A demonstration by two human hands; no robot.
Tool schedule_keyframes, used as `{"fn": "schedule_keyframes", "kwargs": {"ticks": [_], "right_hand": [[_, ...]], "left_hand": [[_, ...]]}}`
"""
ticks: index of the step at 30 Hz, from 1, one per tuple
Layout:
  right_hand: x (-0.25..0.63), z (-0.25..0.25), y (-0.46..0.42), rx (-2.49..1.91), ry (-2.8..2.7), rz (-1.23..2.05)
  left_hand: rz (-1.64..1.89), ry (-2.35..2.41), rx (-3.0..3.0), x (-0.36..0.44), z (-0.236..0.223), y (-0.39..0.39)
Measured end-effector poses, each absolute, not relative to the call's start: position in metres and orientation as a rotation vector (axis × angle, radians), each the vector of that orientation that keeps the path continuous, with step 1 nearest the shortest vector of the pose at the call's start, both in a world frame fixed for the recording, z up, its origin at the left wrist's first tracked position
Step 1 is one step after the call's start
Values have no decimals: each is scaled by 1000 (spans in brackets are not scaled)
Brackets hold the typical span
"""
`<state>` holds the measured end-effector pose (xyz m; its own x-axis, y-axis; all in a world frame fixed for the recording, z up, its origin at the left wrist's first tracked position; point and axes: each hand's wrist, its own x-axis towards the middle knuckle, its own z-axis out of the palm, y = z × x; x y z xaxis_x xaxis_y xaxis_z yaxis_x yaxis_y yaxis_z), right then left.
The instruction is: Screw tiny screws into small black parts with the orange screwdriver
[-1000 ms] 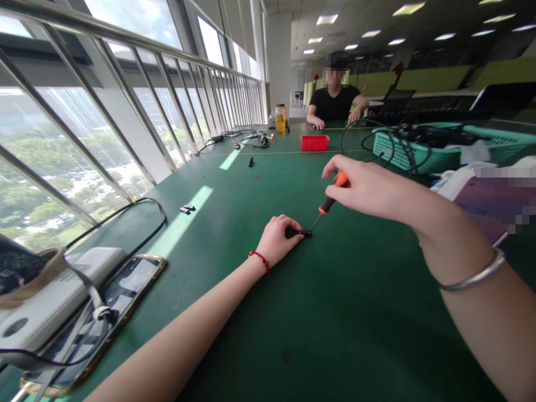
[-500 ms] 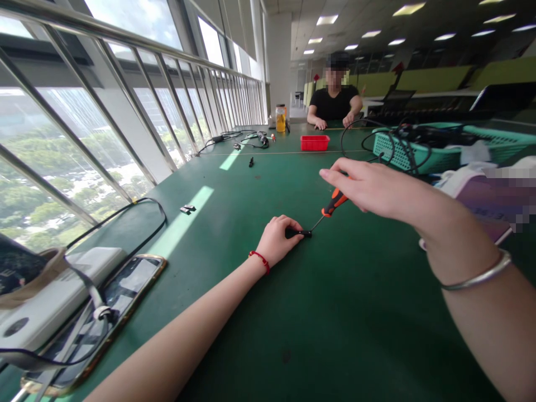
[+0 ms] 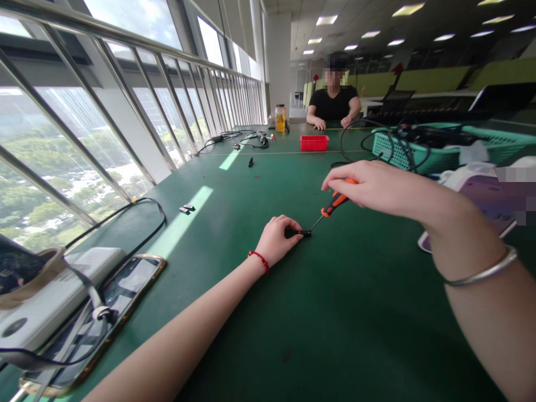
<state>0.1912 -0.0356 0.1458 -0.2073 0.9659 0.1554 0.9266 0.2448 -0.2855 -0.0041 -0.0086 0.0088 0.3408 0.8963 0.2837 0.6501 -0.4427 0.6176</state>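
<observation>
My left hand (image 3: 280,241), with a red string bracelet at the wrist, pinches a small black piece (image 3: 305,233) against the green table (image 3: 335,312). What kind of piece it is I cannot make out, since the fingers cover part of it. A screwdriver (image 3: 334,204) with an orange and black handle leans toward the upper right, its tip touching the far end of that piece. My right hand (image 3: 364,181) has its fingers around the top of the handle, palm down, hiding the handle's end. A silver bangle circles the right forearm.
Small black pieces (image 3: 187,209) lie left, another (image 3: 250,162) farther back. A phone (image 3: 138,279) and white power bank (image 3: 84,273) sit at left. Behind are a red tray (image 3: 314,143), a jar (image 3: 280,118) and a person (image 3: 334,100). A teal basket (image 3: 402,149) of cables stands right.
My right hand has shifted slightly, its fingers curling lower around the screwdriver handle. The left hand and the black piece stay in place.
</observation>
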Motion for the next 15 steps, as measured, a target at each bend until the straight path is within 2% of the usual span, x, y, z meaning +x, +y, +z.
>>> {"fn": "schedule_keyframes", "kwargs": {"ticks": [3,8,15], "right_hand": [[191,147,-36,-1758,-2282,281],[187,150,-40,-1860,-2210,198],[192,151,-42,-1811,-2267,258]], "left_hand": [[840,1365,2208,-4,10,-9],[835,1366,2212,-4,11,-10],[841,1362,2220,-5,10,-9]]}}
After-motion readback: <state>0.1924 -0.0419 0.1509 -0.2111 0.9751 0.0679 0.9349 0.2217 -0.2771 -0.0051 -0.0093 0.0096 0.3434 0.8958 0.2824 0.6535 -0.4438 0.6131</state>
